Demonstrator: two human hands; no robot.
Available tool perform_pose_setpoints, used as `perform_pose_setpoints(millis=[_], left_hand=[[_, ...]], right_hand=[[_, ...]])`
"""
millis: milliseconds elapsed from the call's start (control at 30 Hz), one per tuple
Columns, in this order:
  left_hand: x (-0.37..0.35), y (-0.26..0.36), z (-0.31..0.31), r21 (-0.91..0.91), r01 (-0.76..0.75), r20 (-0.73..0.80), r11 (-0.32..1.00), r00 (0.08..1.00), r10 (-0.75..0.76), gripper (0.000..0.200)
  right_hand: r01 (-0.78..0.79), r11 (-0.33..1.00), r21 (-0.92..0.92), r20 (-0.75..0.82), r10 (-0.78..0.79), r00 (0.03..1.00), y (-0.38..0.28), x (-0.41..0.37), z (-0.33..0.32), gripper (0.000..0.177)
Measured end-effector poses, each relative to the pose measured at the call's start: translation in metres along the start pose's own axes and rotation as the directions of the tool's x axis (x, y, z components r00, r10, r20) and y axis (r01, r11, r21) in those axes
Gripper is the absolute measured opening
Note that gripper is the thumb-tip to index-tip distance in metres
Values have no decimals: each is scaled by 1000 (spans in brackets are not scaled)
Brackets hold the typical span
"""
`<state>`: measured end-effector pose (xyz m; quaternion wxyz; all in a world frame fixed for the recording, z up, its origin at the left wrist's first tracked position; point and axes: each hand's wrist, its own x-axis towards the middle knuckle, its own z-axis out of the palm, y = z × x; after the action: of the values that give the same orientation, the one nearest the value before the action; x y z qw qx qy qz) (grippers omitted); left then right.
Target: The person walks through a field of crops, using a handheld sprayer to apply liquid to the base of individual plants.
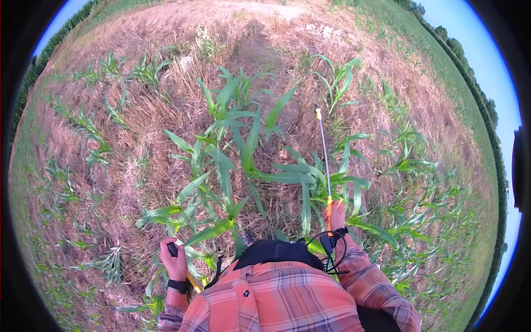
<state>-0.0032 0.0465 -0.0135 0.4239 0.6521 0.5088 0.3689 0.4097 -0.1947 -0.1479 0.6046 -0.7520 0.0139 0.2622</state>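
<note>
My right hand [337, 216] is closed around the orange and black grip of a spray wand [324, 148]. Its thin metal tube reaches forward, slightly left, to a yellow nozzle end [318, 114] above the straw, just left of a young corn plant [337, 83]. A black hose [345, 252] loops beside my right wrist. At the lower left, my left hand [175, 261] is wrapped around a black-ended handle [172, 249]. A yellow bar [193, 283] shows below that hand; whether it joins the handle is hidden. No spray is visible at the nozzle.
Corn plants [221, 160] stand close in front of me, with leaves between my hands and beside the wand. Dry straw [144, 119] covers the ground. More corn grows at left and right, pale stones [326, 31] lie ahead, and trees [459, 52] line the field's edge.
</note>
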Motion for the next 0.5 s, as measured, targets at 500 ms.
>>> perform_pose_setpoints(millis=[500], left_hand=[[-11,-22,-17,-118,190,-208,975,955,-211,24]], right_hand=[[212,916,-341,712,105,695,-79,-38,150,15]])
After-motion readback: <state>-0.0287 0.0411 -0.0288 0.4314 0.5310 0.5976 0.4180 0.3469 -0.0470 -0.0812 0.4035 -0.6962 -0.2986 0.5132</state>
